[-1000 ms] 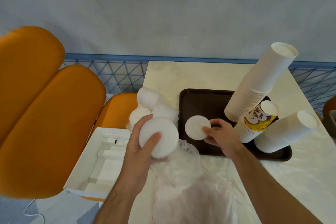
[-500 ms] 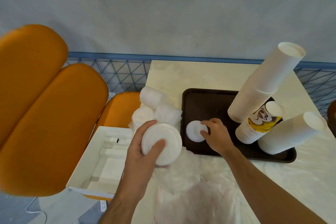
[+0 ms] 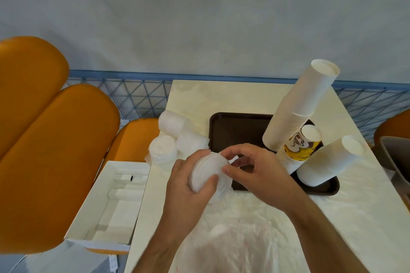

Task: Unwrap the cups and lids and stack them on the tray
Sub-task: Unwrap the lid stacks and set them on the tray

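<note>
- Head view: our hands cover the near-left corner of the tray [image 3: 233, 126], so we cannot tell whether any lid lies there.
- The plastic wrap [image 3: 233, 241] is cut off at the bottom edge, its contents blurred.
- Our left hand [image 3: 188, 186] curls round a stack of lids [image 3: 208, 170], thumb across its face, just in front of the tray.
- Our right hand [image 3: 255, 168] pinches the stack's rim between thumb and forefinger; how many lids it takes is unclear.
- Three wrapped lid bundles [image 3: 175, 137] lie left of the tray on the counter [image 3: 221, 95].
- Cup stacks [image 3: 297, 106] lean on the tray's right side.
</note>
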The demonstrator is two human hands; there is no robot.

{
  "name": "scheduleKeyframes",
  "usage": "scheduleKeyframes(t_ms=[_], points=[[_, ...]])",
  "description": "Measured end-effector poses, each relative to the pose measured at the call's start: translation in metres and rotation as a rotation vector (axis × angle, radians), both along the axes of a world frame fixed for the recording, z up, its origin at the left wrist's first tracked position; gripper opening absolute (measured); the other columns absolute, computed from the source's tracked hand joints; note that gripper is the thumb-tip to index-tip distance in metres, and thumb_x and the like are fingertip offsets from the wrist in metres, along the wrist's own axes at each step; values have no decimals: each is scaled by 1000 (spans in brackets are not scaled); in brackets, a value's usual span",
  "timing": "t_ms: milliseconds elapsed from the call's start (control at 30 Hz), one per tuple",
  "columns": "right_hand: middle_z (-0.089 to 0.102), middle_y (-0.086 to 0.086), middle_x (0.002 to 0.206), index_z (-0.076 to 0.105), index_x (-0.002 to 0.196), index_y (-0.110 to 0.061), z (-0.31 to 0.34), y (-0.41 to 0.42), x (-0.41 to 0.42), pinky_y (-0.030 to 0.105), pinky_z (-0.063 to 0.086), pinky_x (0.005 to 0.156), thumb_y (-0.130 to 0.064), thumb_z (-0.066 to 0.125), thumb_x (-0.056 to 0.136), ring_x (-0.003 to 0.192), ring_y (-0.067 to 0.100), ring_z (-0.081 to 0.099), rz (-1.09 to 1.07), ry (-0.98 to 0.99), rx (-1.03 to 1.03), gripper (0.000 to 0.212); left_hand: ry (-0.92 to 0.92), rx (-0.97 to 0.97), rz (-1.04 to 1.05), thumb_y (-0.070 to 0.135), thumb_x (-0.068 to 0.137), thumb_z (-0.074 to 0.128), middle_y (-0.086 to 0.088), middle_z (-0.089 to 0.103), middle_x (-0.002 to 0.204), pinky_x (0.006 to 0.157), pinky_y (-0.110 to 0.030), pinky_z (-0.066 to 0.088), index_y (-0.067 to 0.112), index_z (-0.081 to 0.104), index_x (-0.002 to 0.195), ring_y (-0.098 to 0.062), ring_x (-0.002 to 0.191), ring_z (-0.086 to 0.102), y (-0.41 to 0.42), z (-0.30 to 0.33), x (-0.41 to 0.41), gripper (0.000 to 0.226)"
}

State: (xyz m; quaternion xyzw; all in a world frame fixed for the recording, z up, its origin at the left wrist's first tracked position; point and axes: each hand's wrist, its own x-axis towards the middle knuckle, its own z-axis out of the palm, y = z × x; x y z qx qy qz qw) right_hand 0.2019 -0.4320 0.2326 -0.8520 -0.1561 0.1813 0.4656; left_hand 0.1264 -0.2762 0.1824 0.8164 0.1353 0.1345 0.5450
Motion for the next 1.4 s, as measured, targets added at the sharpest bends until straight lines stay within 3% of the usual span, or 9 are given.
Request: scheduleKeyframes(t_ms=[233,367,500,900,1033,1133,1200,1300,1400], points=[[70,-14,102,69,105,-28,1,-11,1,31,61,87,-26,76,89,92,8,69,-19,-10,-7,18,3,19,-71,36,88,69,29,46,119,74,7,36,64,41,119,21,112,41,-9,5,-1,50],[71,-12,100,68,99,-28,1,-16,4,36,62,85,-25,77,88,92,12,70,-17,1,6,14,15,17,-123,50,84,60,26,46,113,74,4,39,81,35,112,17,112,41,-10,9,0,49],[72,-10,98,67,95,-25,2,-22,7,38,63,81,-22,75,89,90,14,72,12,56,47,11,31,-3,-173,57,77,58,40,42,111,73,3,41,83,32,110,18,112,40,-9,14,1,49],[72,10,108,64,102,-7,-6,-30,10,54,60,87,-9,68,94,96,28,74,-39,362,283,10,84,-196,-193,71,64,61,39,51,109,70,-8,50,74,45,104,12,109,49,-2,14,3,44],[73,13,106,63,105,-4,-9,-33,9,55,59,88,-7,65,95,97,30,74,-61,453,338,11,131,-222,-186,74,57,57,39,52,104,72,-10,52,51,51,110,0,108,54,2,12,3,59],[73,14,103,62,109,-4,-11,-34,7,57,59,88,-10,62,97,96,34,73,-131,510,427,13,123,-277,-182,70,58,62,39,53,99,68,-9,51,48,52,108,8,104,54,3,16,3,55],[71,5,110,63,112,-13,-11,-31,4,55,61,83,-13,65,97,96,31,73,-160,433,410,15,132,-285,-170,62,67,67,40,54,98,67,-8,50,56,53,105,8,104,54,2,18,4,40],[58,-31,114,56,116,-37,-12,-23,-5,38,64,76,-23,79,86,97,18,71,-84,193,252,41,138,-316,-143,55,78,71,34,56,101,64,-14,54,67,52,97,-5,105,58,1,14,6,30],[39,-43,125,39,123,-56,-19,-18,-15,28,59,89,-43,89,70,116,4,55,28,15,7,74,182,-341,-120,56,71,67,24,60,105,63,-26,60,59,57,101,-15,105,60,0,9,6,32]])
